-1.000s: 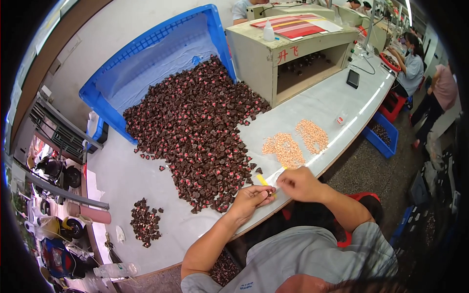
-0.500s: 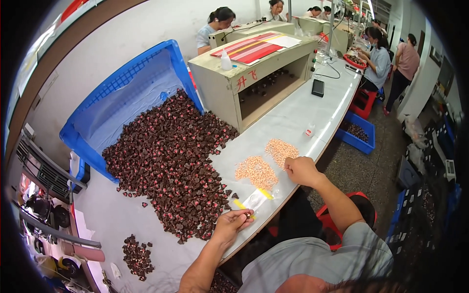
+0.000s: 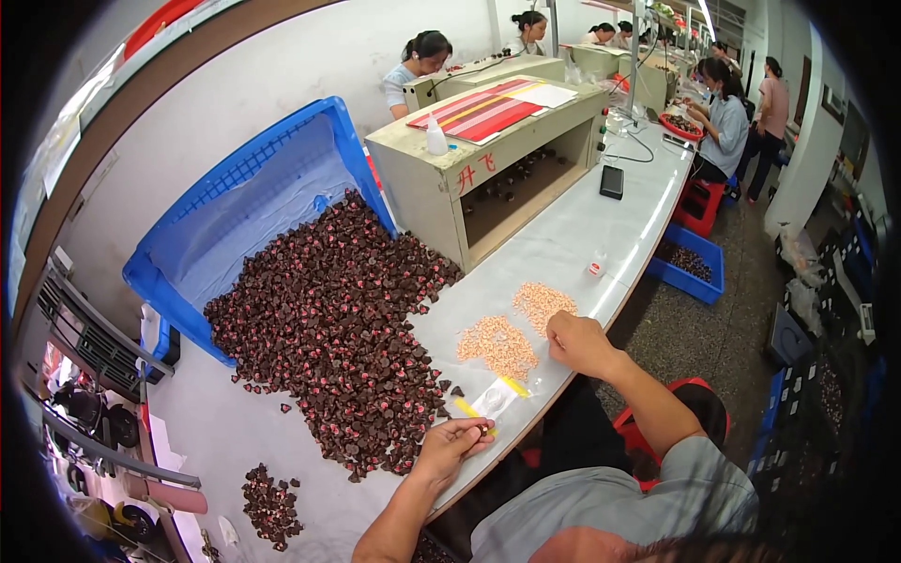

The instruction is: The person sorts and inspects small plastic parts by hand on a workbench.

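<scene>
My left hand (image 3: 449,454) is closed at the table's near edge, thumb and fingertips pinching a small dark brown piece (image 3: 485,430). Just beyond it lies a white card with yellow end strips (image 3: 494,398). My right hand (image 3: 582,345) is closed at the near side of two heaps of small pale-orange bits, the nearer heap (image 3: 497,345) and the farther heap (image 3: 542,306). Its fingertips press together, and whatever they hold is hidden. To the left spreads a large pile of dark brown cone-shaped pieces with pink-red marks (image 3: 338,357).
The big pile spills from a tipped blue crate (image 3: 239,178). A smaller heap of brown pieces (image 3: 271,507) lies at the near left. Beyond stands an open-fronted beige box (image 3: 422,178). A small bottle (image 3: 596,266) and a black device (image 3: 611,182) rest on the table (image 3: 554,235). Other people work farther back.
The whole scene sits slightly lower in the picture. Both hands stay closed in nearly the same places over the table, the left one still on its brown piece.
</scene>
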Motion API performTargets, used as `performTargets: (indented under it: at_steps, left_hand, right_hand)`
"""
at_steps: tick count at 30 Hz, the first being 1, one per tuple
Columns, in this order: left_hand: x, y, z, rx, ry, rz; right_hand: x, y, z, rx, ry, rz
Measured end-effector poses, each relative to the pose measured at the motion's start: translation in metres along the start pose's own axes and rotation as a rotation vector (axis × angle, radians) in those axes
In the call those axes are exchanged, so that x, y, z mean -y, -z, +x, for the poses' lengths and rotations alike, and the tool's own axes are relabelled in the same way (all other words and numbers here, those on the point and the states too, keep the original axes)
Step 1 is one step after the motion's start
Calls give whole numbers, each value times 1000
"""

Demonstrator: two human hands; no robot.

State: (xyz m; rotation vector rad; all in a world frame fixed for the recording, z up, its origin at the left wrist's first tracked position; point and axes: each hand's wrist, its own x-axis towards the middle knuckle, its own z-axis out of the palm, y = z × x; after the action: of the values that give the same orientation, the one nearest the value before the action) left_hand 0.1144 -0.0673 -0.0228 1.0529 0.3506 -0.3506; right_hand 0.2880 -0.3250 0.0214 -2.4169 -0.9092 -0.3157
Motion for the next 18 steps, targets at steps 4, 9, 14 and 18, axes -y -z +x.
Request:
performTargets:
  at_steps: [4,9,14,18]
  left_hand:
    - [-4,1,-6,61,29,66]
    - [-7,-3,-5,159,96,130]
    - [-2,1,-3,145,109,123]
    - [-3,0,-4,147,107,114]
  right_hand:
    - [23,-7,-9,52,118,285]
    - [71,-16,-26,428,272,443]
    - [87,-27,-26,469,400,522]
    - [88,-33,-27,444,430,450]
